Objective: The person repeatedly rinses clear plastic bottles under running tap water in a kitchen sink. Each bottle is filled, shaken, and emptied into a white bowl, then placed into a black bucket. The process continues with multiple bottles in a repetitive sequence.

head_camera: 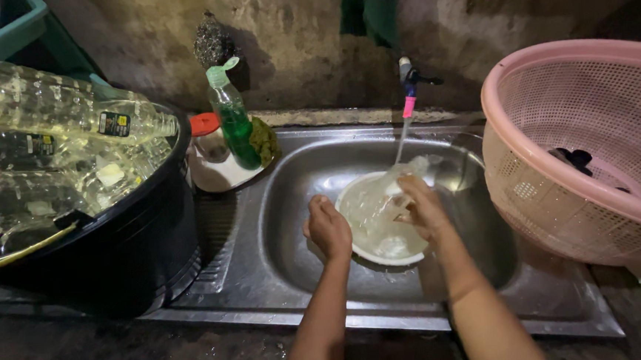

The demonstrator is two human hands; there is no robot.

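Both hands are down in the steel sink (296, 270): my left hand (329, 228) curls over the near rim of a white bowl (384, 254), gripping it, while my right hand (424, 207) clutches a clear plastic bottle (381, 202) lying across that bowl under a thin stream from the tap (408, 78). Wet dark table (123, 348) edges the sink, and a rough stained wall (290, 41) rises behind. At my left a black tub (124, 244) is heaped with clear bottles (58, 129), some bearing small dark labels. Behind the sink stands a green soap bottle (234, 126) beside a red-lidded jar (207, 139). A pink mesh basket (578, 149) sits at my right.
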